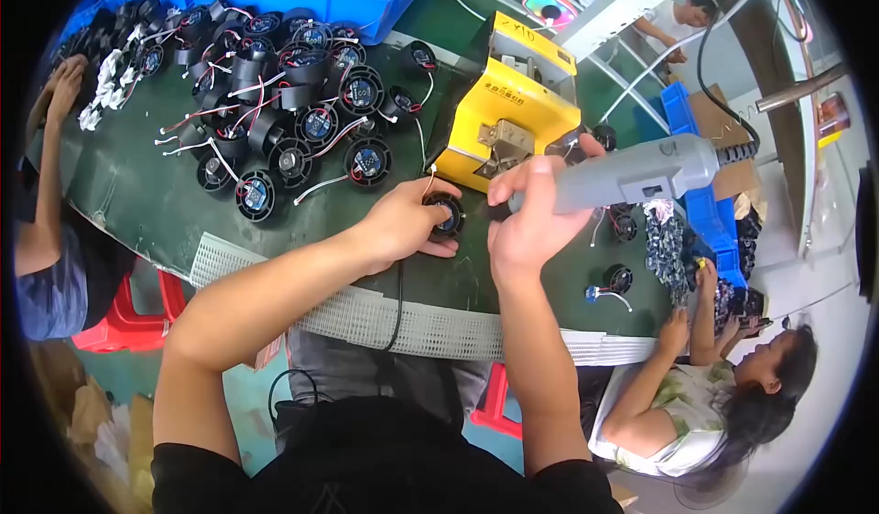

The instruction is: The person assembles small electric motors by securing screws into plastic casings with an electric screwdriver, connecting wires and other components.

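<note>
My left hand (403, 224) is closed round a small round black motor (447, 214) with a circuit board in its face, holding it at the green bench top. My right hand (529, 216) grips a grey electric screwdriver (632, 181), which lies slantwise with its cable end up to the right. Its dark nose is close to the motor, but I cannot tell whether the bit touches it. Just beyond both hands stands a yellow screw feeder (517, 93) with a metal piece on its front. Left of it is a heap of similar black motors (293, 102) with trailing white, red and black wires.
Blue bins (371, 1) stand behind the heap. More loose motors (619, 280) lie to the right. White mesh matting (412, 329) lines the near bench edge. A co-worker's hands (66, 84) work at far left; another person (696, 395) sits at right. The screwdriver's black cable (703, 56) hangs from above.
</note>
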A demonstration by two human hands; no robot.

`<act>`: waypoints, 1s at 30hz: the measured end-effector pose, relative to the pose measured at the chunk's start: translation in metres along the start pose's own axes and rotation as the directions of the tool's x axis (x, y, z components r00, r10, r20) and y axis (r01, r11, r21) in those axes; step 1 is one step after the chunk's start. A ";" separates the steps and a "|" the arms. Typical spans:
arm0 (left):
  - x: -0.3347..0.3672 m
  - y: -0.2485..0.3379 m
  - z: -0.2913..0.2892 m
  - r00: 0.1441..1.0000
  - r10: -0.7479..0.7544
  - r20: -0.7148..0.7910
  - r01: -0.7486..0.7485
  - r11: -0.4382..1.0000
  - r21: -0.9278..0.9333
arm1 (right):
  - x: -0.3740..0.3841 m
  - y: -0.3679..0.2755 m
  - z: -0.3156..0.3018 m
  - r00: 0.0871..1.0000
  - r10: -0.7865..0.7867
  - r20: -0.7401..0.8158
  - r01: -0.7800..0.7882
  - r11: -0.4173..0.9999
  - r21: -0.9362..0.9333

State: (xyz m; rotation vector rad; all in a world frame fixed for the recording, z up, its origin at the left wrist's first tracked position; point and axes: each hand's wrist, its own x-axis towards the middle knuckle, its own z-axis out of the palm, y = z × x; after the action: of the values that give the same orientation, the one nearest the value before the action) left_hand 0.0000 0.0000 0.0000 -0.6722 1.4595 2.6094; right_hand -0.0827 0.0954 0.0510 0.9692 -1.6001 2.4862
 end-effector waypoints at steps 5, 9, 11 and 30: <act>0.003 0.001 -0.003 1.000 0.021 -0.012 -0.021 1.000 -0.004 | -0.010 0.006 0.006 1.000 -0.003 0.026 0.002 1.000 0.023; 0.001 -0.001 -0.002 1.000 0.014 -0.014 -0.014 1.000 -0.015 | -0.014 0.009 0.006 0.997 -0.024 0.075 0.021 0.999 0.038; 0.000 -0.001 -0.002 1.000 0.025 -0.010 -0.025 1.000 -0.015 | -0.015 0.010 0.008 0.998 -0.001 0.068 -0.003 0.998 0.066; -0.035 0.050 -0.041 0.336 0.941 -0.053 -0.096 0.090 0.991 | -0.006 -0.042 -0.135 0.964 -0.243 -0.103 0.008 0.416 -0.910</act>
State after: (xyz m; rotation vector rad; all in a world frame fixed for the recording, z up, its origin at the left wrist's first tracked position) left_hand 0.0320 -0.0560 0.0354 -1.1124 3.7086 0.8913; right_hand -0.1288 0.2287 0.0447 0.5386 -2.2117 1.1285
